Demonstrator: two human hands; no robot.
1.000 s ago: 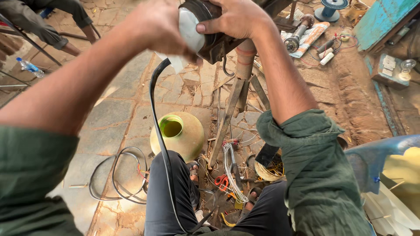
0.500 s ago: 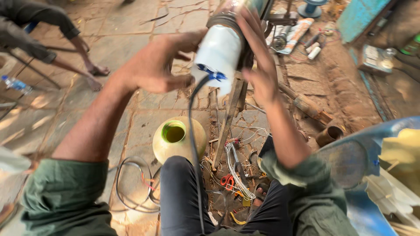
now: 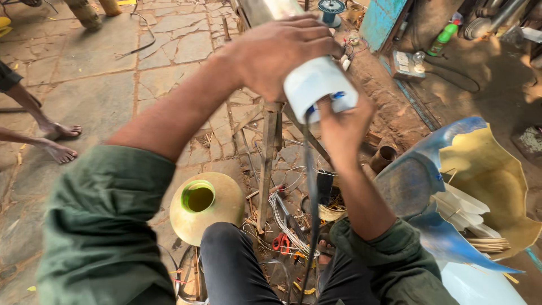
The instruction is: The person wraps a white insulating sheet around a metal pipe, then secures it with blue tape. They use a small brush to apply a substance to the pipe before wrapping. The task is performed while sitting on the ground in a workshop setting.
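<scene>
My left hand [image 3: 282, 53] clamps the white motor cylinder [image 3: 319, 85]; right hand [image 3: 344, 121] fingers pinch its six-o'clock end—I'd keep it steady.

Both arms are raised and stretched forward, the green sleeves pushed back to the elbows. The left hand [image 3: 276, 53] comes in from the left, palm down, fingers curled in a firm grip over the top of a white cylinder [image 3: 319, 85]. The right hand [image 3: 344, 124] reaches up from below, wrist bent, its fingers pressed against the cylinder's near end. The knees in dark trousers sit below the cylinder.
</scene>
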